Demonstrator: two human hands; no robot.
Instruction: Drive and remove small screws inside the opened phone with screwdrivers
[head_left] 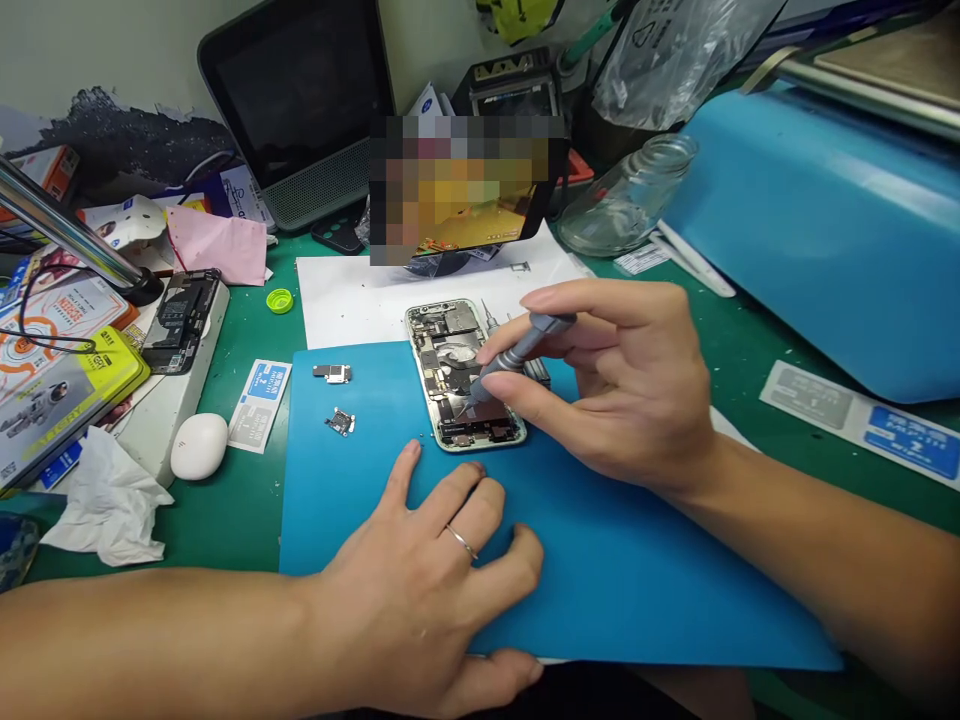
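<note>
An opened smartphone lies on the blue mat, its inner boards and parts exposed. My right hand grips a grey precision screwdriver between thumb and fingers, its tip down over the lower part of the phone. Just below the phone, my left hand rests on the mat with fingers spread and holds nothing; a ring is on one finger. Tiny specks lie near its outstretched little finger. Left of the phone are a small metal bracket part and another small component.
A phone with a partly blurred screen leans at the back, near a glass jar and a dark display. On the left are a white earbud case, a crumpled tissue and boxes. A blue sheet curls at right.
</note>
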